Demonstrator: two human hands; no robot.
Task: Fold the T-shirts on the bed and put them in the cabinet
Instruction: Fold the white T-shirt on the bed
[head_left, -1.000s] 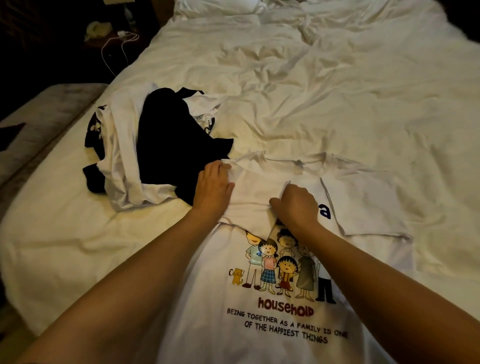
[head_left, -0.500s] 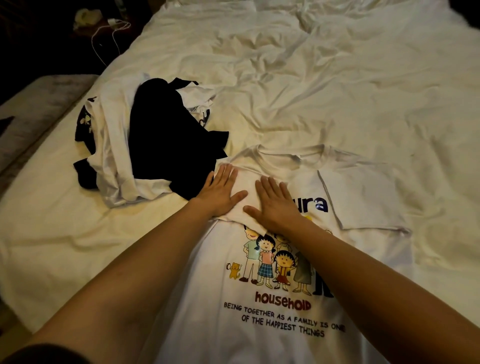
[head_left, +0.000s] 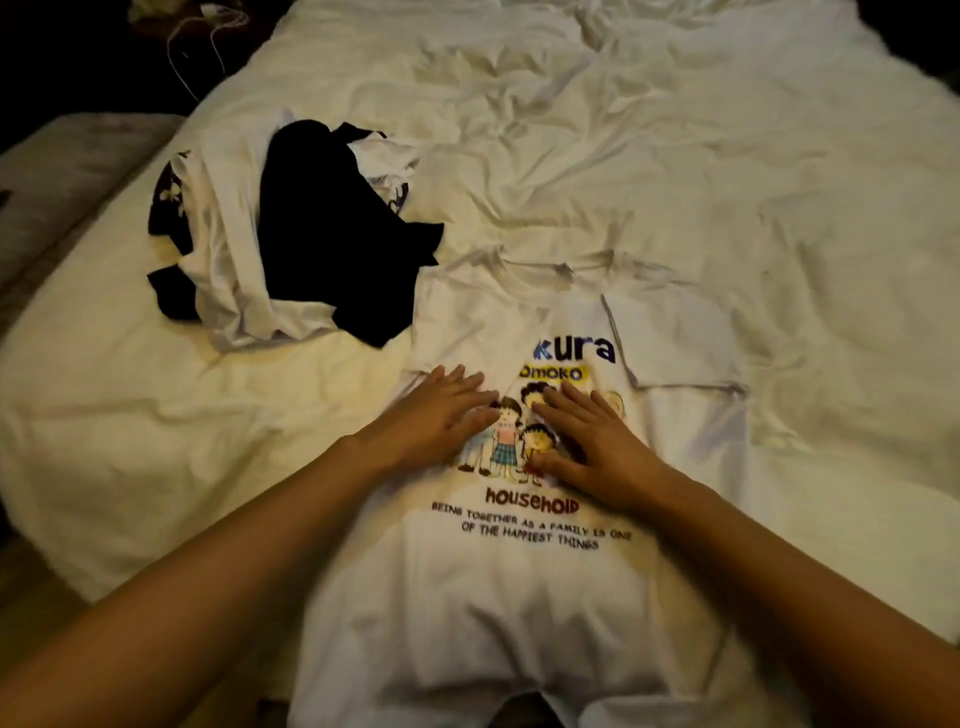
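As both palms slide down from folded sleeve to chest print, left hand (head_left: 441, 415) and right hand (head_left: 592, 447) press, fingers straight and spread, on white T-shirt (head_left: 519, 597) lying on bed (head_left: 675, 156); sleeves in, body fold likely next; unfolded pile (head_left: 291, 239) waits at left.

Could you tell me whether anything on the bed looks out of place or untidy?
Yes: the heap of black and white clothes lies crumpled near the bed's left edge, unfolded. The printed T-shirt lies flat under both open hands, sleeves folded in.
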